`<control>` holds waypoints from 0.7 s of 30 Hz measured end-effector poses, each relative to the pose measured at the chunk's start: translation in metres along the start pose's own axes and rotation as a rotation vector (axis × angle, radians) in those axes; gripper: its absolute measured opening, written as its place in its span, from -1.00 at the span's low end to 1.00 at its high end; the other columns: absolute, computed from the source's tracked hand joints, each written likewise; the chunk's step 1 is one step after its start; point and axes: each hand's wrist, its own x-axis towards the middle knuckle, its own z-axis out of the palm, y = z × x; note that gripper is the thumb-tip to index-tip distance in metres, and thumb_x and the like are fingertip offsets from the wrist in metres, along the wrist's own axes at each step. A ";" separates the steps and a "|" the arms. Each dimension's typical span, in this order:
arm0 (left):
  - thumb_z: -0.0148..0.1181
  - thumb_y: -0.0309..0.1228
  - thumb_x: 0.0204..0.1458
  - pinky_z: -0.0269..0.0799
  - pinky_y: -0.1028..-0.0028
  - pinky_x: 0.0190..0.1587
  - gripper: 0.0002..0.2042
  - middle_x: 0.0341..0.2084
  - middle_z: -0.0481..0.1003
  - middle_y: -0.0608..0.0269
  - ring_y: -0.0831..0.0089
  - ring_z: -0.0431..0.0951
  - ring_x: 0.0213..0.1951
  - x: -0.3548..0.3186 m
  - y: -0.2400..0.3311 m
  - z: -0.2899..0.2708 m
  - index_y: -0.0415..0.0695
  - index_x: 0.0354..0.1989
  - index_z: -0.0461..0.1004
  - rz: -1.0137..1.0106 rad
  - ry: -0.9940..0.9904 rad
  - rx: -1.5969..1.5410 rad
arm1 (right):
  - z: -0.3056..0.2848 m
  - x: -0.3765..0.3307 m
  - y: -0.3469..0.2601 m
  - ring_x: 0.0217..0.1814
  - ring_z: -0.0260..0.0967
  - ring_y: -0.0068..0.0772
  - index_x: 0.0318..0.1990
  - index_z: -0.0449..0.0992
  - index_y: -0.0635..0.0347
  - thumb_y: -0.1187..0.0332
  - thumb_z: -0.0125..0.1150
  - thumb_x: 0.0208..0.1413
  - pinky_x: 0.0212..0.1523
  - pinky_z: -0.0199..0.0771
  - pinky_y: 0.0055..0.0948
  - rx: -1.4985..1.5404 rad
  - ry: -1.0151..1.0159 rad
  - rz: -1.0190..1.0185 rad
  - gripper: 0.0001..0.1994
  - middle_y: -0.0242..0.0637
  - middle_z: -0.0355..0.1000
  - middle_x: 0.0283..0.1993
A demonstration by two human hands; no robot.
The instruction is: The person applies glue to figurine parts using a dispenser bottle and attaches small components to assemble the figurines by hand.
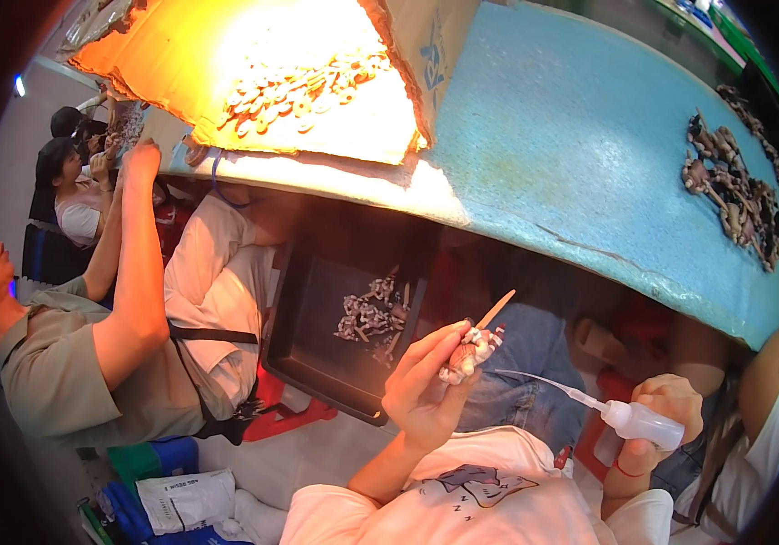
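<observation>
Nearest the camera, the left hand (pixel 426 386) pinches a small pale figurine part (pixel 471 350) between thumb and fingertips, its grip clenched on the piece, with a thin tan stick (pixel 496 310) poking up from it. Just right of it the right hand (pixel 666 409) has its grip wrapped around a small translucent squeeze bottle (pixel 641 423), whose long fine nozzle (pixel 544 381) reaches left, its tip just below the part.

Behind the left hand, a black tray (pixel 303 345) on the lap holds a loose heap of small grey parts (pixel 373 316). At far left a co-worker in an olive shirt lifts an arm (pixel 135 263) to the left edge of the blue counter (pixel 571 145). On the counter's left end an open cardboard box (pixel 253 82) under strong warm light holds many small pale pieces; near its right edge lies a cluster of brown figurine parts (pixel 734 191).

To do this well, I judge the bottle wants only a light squeeze with the nozzle tip steadied against the joint, so one small drop lands where intended. Holding the part by the stick side keeps fingertips clear of the wet spot.
</observation>
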 end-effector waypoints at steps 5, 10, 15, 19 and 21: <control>0.27 -0.61 -0.17 0.39 0.37 -0.06 -0.59 -0.13 0.40 -0.14 0.23 0.47 -0.11 -0.007 -0.002 -0.003 -0.32 -0.07 0.39 0.007 -0.045 0.016 | 0.004 0.007 -0.005 -0.87 0.12 -0.44 -0.47 0.40 0.34 0.21 0.37 -0.32 -0.82 0.18 -0.57 0.014 -0.033 0.017 -0.63 -0.35 0.18 -0.81; 0.27 -0.59 -0.16 0.40 0.39 -0.06 -0.62 -0.13 0.40 -0.14 0.24 0.47 -0.12 -0.008 -0.001 -0.003 -0.31 -0.09 0.40 0.015 -0.021 0.039 | 0.003 0.004 -0.004 -0.88 0.09 -0.47 -0.49 0.41 0.32 0.21 0.38 -0.33 -0.84 0.11 -0.60 0.038 -0.091 -0.005 -0.64 -0.36 0.16 -0.83; 0.25 -0.61 -0.15 0.41 0.39 -0.08 -0.65 -0.13 0.40 -0.14 0.24 0.47 -0.12 -0.008 0.000 -0.002 -0.31 -0.12 0.42 -0.010 0.002 -0.022 | -0.008 -0.002 -0.006 -0.66 0.20 -0.43 -0.49 0.39 0.22 -0.09 0.31 -0.28 -0.60 0.25 -0.52 -0.030 -0.219 0.052 -0.50 -0.35 0.23 -0.60; 0.24 -0.63 -0.15 0.42 0.40 -0.08 -0.67 -0.14 0.40 -0.14 0.25 0.48 -0.14 -0.007 0.000 -0.001 -0.32 -0.14 0.42 -0.010 0.008 -0.013 | -0.004 -0.001 -0.009 -0.66 0.20 -0.43 -0.49 0.40 0.22 -0.07 0.31 -0.27 -0.61 0.25 -0.51 -0.044 -0.204 0.045 -0.52 -0.33 0.25 -0.57; 0.24 -0.63 -0.15 0.43 0.41 -0.10 -0.67 -0.15 0.40 -0.13 0.27 0.48 -0.15 -0.007 0.000 -0.001 -0.32 -0.14 0.42 -0.018 0.019 -0.021 | -0.005 0.003 -0.014 -0.66 0.19 -0.42 -0.45 0.39 0.21 -0.05 0.32 -0.26 -0.61 0.26 -0.51 -0.104 -0.276 0.085 -0.53 -0.34 0.26 -0.54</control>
